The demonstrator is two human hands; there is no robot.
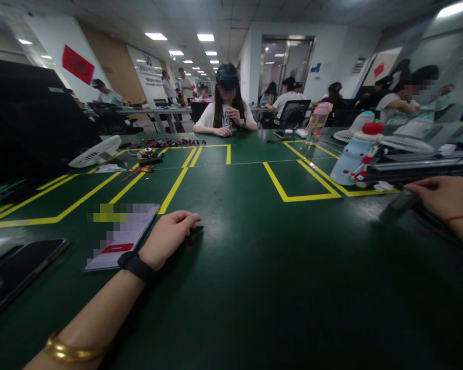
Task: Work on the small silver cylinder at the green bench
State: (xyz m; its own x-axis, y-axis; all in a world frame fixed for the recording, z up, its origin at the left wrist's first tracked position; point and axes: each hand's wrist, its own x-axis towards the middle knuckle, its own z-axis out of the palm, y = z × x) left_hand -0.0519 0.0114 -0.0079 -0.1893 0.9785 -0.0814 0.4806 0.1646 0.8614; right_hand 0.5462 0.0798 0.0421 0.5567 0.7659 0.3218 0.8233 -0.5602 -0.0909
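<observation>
My left hand [172, 235] is just above or on the green table, beside the lower right of a phone [139, 226] with a lit screen. Its thumb and forefinger are together, the other fingers curl under, and nothing shows between them. A black band and a gold bangle circle that arm. At the right edge, my right hand [445, 198] pinches a dark, blurred, roughly rectangular object [395, 206] between thumb and fingers. The object tilts down toward the tabletop; its exact kind is unclear. Dark cable-like shapes trail under this hand.
A blue bottle [347, 159] with a red top stands near my right hand, by metal rails [416, 167]. Yellow tape marks the table [247, 246]. Wires [165, 144], a white fan [96, 152] and a dark tablet-like slab [27, 275] lie left. A person [226, 110] sits opposite.
</observation>
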